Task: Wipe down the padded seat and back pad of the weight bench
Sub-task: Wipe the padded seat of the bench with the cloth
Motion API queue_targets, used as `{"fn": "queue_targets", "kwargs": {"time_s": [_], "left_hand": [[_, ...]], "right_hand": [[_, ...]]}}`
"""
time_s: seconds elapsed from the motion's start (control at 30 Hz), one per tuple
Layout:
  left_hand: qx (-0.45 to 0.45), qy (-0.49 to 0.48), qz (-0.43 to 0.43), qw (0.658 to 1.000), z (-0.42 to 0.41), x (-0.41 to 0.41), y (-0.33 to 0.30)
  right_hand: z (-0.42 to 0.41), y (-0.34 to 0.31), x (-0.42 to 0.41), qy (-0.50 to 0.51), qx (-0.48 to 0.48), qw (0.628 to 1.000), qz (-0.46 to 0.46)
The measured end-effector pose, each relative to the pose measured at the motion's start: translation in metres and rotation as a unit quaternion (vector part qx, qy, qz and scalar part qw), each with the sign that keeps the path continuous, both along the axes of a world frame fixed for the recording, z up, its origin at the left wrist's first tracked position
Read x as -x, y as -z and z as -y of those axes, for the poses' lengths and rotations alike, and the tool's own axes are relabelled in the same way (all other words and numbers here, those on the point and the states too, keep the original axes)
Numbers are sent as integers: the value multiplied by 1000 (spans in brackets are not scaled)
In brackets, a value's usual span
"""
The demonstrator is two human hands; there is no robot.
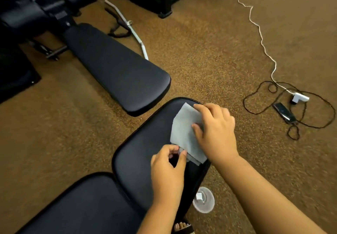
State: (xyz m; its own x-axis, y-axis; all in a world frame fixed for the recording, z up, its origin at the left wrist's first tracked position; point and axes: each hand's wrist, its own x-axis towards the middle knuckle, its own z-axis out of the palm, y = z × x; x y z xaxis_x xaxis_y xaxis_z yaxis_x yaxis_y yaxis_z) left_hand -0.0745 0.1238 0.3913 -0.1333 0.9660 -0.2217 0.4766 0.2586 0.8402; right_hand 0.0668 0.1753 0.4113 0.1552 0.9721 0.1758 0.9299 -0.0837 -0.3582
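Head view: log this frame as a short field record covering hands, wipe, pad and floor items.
surface: black seat pad of the near bench
cloth: grey wipe lying flat on the seat pad
right hand: palm down, fingers spread on the wipe
left hand: pinching the wipe's near corner
second bench: beyond, untouched
floor: clear plastic cup beside the bench; phone and cables to the right

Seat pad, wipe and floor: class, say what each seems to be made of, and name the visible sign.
Seat pad: probably vinyl or faux leather, smooth black with a soft sheen and piped edge.
Wipe: thin pale grey sheet, perhaps non-woven cloth or paper; it creases and bunches where the left hand pinches it.
Floor: likely short-pile carpet, matte speckled brown, though rubber flooring is possible.
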Motion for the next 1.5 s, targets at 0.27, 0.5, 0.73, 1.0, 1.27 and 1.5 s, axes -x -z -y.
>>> {"fn": "queue_targets", "kwargs": {"time_s": [0.27, 0.5, 0.73, 1.0, 1.27, 1.5], "left_hand": [[-114, 36, -246, 962, -14, 50, 34], [-37, 113, -306, 944, -31, 104, 52], [-54, 131, -332, 933, -35, 117, 64], [-41, 179, -381, 906, -47, 121, 54], [-33, 177, -383, 906, -51, 119, 56], [-53, 147, -392, 907, -35, 112, 67]], "right_hand": [[16, 47, 28, -89, 29, 988, 122], [-18, 54, 47, -101, 39, 974, 198], [-22, 57, 50, -97, 43, 965, 238], [-27, 55, 48, -143, 54, 950, 271], [-27, 54, 44, -156, 65, 947, 273], [-4, 44, 25, -249, 101, 922, 279]]}}
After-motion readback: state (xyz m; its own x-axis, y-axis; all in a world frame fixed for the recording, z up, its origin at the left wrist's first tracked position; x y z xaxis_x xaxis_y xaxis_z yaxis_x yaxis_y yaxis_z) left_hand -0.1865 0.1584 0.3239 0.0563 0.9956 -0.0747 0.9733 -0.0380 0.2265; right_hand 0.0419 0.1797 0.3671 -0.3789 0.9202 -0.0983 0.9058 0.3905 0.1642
